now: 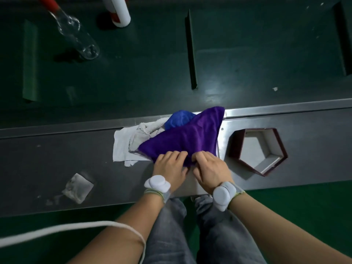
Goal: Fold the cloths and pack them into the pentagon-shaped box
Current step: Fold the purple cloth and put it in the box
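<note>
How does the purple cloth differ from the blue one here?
The purple cloth lies spread in a rough triangle; the blue cloth is bunched up. The purple cloth lies on top; the blue cloth is partly hidden behind it. The left hand and right hand hold the purple cloth, not the blue cloth. Both lie outside the box.

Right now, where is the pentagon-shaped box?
In the head view, the pentagon-shaped box sits on the metal bench, just right of the purple cloth and the right hand, touching neither.
</note>
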The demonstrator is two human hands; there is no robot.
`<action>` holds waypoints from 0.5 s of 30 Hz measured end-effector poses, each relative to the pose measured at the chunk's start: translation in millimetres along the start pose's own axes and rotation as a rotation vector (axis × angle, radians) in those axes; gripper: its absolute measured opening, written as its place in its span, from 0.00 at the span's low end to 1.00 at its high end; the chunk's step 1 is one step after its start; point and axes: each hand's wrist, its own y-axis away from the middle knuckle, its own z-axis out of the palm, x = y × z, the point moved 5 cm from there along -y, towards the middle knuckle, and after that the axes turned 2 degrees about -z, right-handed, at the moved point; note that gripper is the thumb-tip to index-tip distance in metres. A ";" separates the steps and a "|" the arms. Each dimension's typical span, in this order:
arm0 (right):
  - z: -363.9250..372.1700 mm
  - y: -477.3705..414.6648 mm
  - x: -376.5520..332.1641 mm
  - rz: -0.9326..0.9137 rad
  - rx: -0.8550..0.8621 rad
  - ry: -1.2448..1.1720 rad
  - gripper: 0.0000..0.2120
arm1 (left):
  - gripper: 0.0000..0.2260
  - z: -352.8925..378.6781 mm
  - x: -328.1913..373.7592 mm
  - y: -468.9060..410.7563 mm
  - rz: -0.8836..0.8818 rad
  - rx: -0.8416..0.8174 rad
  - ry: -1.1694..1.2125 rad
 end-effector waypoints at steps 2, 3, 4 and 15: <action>-21.6 -6.0 -8.3 -0.023 0.029 -0.009 0.12 | 0.14 -15.2 4.2 -8.1 -0.050 0.018 0.032; -28.4 -9.9 -8.2 -0.031 0.041 -0.009 0.12 | 0.13 -17.2 -1.0 -11.5 -0.107 0.013 0.063; -41.8 -14.7 -9.2 -0.047 0.059 0.003 0.11 | 0.11 -25.5 -6.9 -15.0 -0.170 0.027 0.096; -190.2 -49.3 -22.5 -0.186 0.142 0.276 0.08 | 0.07 -171.6 -58.9 -31.0 -0.276 0.270 0.044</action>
